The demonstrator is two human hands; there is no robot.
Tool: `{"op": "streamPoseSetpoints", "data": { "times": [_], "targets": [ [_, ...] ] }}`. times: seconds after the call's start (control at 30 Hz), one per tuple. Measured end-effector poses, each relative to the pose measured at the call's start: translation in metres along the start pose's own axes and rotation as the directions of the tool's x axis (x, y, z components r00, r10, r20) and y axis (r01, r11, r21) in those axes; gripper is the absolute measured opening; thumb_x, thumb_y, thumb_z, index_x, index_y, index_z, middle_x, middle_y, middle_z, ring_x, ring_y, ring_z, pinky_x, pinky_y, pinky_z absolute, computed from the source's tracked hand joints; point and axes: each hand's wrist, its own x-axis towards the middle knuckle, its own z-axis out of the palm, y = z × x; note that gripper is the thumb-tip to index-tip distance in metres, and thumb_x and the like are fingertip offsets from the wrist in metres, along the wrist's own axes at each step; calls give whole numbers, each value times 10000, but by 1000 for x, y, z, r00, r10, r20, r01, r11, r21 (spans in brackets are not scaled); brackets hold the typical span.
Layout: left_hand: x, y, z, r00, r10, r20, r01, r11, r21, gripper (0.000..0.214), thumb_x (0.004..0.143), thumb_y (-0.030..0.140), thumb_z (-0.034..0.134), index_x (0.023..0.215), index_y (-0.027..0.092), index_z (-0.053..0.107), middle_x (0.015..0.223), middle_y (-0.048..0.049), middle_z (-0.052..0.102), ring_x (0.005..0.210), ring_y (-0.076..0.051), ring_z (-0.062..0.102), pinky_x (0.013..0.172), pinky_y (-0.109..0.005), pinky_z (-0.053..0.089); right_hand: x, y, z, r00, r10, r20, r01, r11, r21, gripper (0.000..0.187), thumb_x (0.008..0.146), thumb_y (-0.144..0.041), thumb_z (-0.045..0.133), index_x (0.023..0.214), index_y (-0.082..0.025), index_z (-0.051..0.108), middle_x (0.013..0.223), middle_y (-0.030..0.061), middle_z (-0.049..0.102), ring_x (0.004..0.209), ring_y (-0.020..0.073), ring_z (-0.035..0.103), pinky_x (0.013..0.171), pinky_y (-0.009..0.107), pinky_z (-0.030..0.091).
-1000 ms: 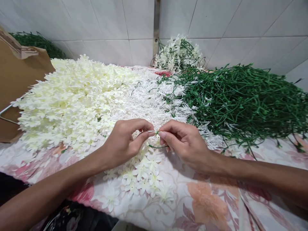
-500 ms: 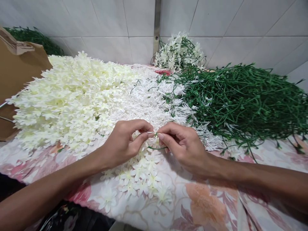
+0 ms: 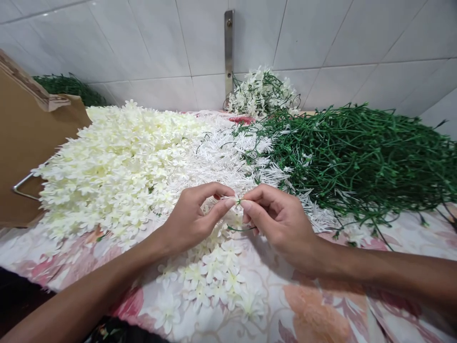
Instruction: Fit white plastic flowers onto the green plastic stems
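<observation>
Pinching a thin white strand (image 3: 228, 198) in the fingers of the left hand (image 3: 194, 214) and a green stem (image 3: 237, 230) in those of the right hand (image 3: 282, 224). Held close together above the floral cloth (image 3: 314, 309), near loose white flowers (image 3: 210, 276).

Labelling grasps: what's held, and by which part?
Right hand: green artificial stem, near its head. Left hand: slender white piece, seemingly a stamen; exact grip spot hidden by fingertips.
</observation>
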Motion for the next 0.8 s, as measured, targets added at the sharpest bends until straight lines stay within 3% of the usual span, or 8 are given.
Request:
{"op": "streamPoseSetpoints", "data": {
  "times": [0.13,0.27,0.43,0.53,0.63,0.8],
  "targets": [
    [-4,0,0,999,-3,-49,-4,990,-143,216,952,274,510,1154,221,564,1074,-45,605,1005,-165,571,887,-281,451,-2,2,1,999,9,-31,-7,998,59,154,945,-246,499,814,-186,555,663,-34,534,548,88,464,504,220,391],
    [-4,-4,-1,990,48,-129,-58,995,-77,117,929,229,556,1040,231,591,999,-27,596,944,-159,561,856,-286,437,-2,2,-1,1000,22,-14,-20,996,92,195,974,-311,470,834,-193,536,670,-38,528,525,85,420,480,223,354],
    [-3,-5,3,983,153,-102,-154,988,-1,83,899,176,601,965,226,597,919,-16,604,903,-158,565,814,-286,442,-5,4,0,999,21,28,-22,998,66,237,983,-327,459,810,-187,540,666,-38,495,565,87,423,526,223,358],
    [-5,-2,5,986,131,-103,-129,991,24,66,909,182,589,955,229,586,912,-11,601,893,-151,569,809,-281,442,-3,1,1,999,51,10,-52,991,126,243,974,-350,480,805,-186,541,657,-37,485,556,87,417,510,218,348],
    [-8,1,5,988,70,-136,-65,997,40,114,939,195,527,1036,250,552,958,-11,588,928,-148,564,814,-272,449,10,-11,-8,987,110,-118,-67,946,317,245,953,-382,509,793,-197,511,645,-40,488,494,81,379,442,204,326],
    [-11,-1,7,975,185,-124,-163,972,171,109,942,190,476,1009,246,542,922,-16,603,877,-151,583,745,-253,476,40,-49,-51,911,93,-401,121,870,478,177,877,-301,600,748,-198,537,717,-15,510,531,84,429,466,202,425]
  ]
}}
